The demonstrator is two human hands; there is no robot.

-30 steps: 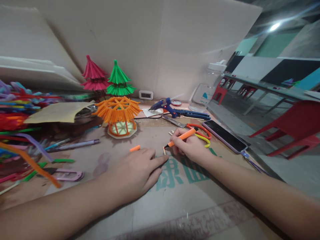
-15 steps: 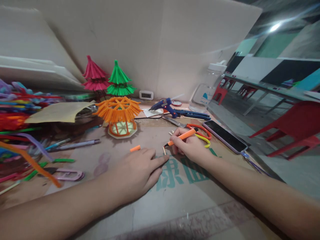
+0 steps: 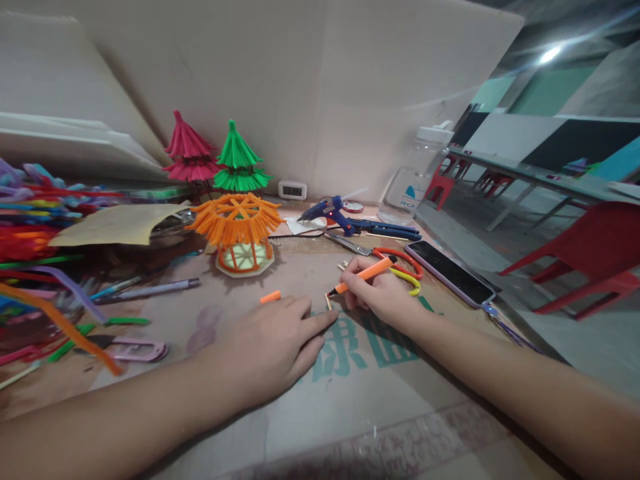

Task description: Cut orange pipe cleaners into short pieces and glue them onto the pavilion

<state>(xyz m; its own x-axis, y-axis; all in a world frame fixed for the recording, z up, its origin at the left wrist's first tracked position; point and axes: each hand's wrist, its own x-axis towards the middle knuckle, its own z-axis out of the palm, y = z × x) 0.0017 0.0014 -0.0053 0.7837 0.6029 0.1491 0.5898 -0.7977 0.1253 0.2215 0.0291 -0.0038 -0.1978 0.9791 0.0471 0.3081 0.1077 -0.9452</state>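
My right hand (image 3: 373,287) grips an orange marker (image 3: 367,271), slanted with its dark tip down at the far end of a short thin wooden stick (image 3: 328,302). The stick lies on the table covering. My left hand (image 3: 285,333) rests palm down with its fingers stretched, the index fingertip on or right at the near end of the stick. Left of the stick, just beyond my left hand, lies the orange marker cap (image 3: 271,297). Red-and-yellow-handled scissors (image 3: 400,263) lie behind my right hand, partly covered by it.
An orange pipe-cleaner pavilion (image 3: 239,227) stands behind my left hand, with green (image 3: 237,160) and red (image 3: 187,150) tiered roofs beyond. A blue glue gun (image 3: 325,210), pliers (image 3: 387,230), a phone (image 3: 450,273) and a bottle (image 3: 407,187) sit rightward. Pipe cleaners (image 3: 30,220) pile up left.
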